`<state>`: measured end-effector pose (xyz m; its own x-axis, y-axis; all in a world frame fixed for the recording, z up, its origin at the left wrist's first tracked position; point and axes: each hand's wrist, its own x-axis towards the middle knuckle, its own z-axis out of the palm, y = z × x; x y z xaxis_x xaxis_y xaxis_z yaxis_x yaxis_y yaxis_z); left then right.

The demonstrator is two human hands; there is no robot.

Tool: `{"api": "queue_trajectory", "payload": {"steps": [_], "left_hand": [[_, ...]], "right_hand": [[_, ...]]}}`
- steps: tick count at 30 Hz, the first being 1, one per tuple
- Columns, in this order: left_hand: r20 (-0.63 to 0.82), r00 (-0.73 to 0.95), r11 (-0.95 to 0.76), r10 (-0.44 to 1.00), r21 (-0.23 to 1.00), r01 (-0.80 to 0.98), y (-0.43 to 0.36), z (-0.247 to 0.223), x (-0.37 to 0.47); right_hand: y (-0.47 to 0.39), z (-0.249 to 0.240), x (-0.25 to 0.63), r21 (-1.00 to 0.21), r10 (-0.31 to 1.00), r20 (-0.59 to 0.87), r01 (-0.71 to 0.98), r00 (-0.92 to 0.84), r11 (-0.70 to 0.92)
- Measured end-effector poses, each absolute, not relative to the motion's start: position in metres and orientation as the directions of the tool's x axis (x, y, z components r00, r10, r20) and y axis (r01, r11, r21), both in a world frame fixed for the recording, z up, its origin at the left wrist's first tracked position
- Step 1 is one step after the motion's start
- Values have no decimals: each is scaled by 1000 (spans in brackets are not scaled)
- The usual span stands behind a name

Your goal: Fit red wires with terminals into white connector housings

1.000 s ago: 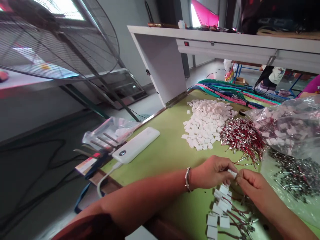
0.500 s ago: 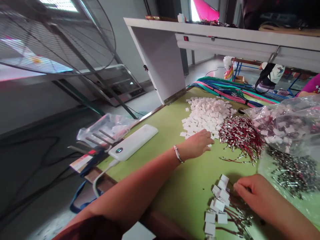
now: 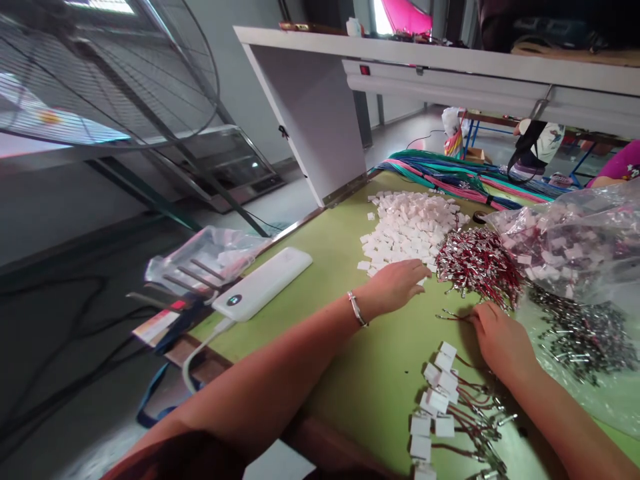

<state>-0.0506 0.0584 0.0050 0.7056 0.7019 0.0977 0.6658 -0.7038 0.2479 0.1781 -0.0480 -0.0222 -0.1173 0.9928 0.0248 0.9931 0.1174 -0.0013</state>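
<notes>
My left hand [image 3: 397,287] is at the near edge of a pile of white connectors [image 3: 407,227], its fingers curled over a small white connector that partly shows by the fingertips. My right hand [image 3: 500,333] pinches a short red wire [image 3: 457,316] just below the heap of red wires with metal ends [image 3: 477,263]. Nearer me, white connectors with red wires attached [image 3: 435,401] lie in a rough column on the green table [image 3: 370,387].
A white power bank [image 3: 265,283] with a cable lies at the left edge, beside metal prongs and a plastic bag. Clear bags [image 3: 575,240] of connectors and a heap of dark terminals [image 3: 585,333] are at right. Cable bundles [image 3: 460,177] cross the back. A fan stands left.
My right hand has moved up and away from the wired connectors to the loose red wires and taken hold of one. My left hand has shifted slightly right. The view has shifted slightly.
</notes>
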Motion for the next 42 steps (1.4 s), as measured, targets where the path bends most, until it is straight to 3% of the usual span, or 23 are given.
{"api": "queue_trajectory", "payload": {"steps": [2, 4, 6, 8, 10, 12, 16, 18, 33, 37, 42], "left_hand": [[151, 666, -667, 730, 373, 645, 56, 7, -49], [167, 583, -557, 795, 583, 592, 54, 7, -46], [29, 489, -292, 872, 832, 471, 50, 5, -42], [-194, 486, 61, 852, 959, 276, 46, 3, -37], [-312, 554, 322, 771, 943, 84, 40, 0, -33], [-336, 590, 442, 734, 896, -39, 36, -1, -30], [-367, 585, 490, 724, 870, -61, 30, -5, -26], [-363, 562, 468, 743, 882, -50, 28, -8, -23], [-332, 620, 516, 711, 845, -139, 24, -12, -22], [-320, 641, 534, 698, 829, -167, 21, -9, -22], [-293, 669, 538, 684, 821, -191, 20, -8, -23]], "right_hand": [[-49, -21, 177, 0, 992, 16, 992, -127, 127], [-49, -21, 175, 14, 991, 9, 991, -135, 135], [-49, -23, 173, 33, 991, 5, 990, -137, 137], [-48, -26, 173, 44, 990, 10, 989, -141, 140], [-49, -28, 176, 7, 990, 49, 991, -135, 134], [-50, -27, 179, -107, 986, 128, 987, -109, 123], [-58, -17, 178, -449, 969, 217, 869, -117, 206], [-62, -10, 174, -555, 967, 196, 794, -165, 248], [-68, -1, 170, -740, 984, 32, 658, -176, 142], [-67, 0, 168, -835, 980, -106, 550, -168, 4], [-65, 0, 168, -906, 909, -358, 313, -214, -284]]}}
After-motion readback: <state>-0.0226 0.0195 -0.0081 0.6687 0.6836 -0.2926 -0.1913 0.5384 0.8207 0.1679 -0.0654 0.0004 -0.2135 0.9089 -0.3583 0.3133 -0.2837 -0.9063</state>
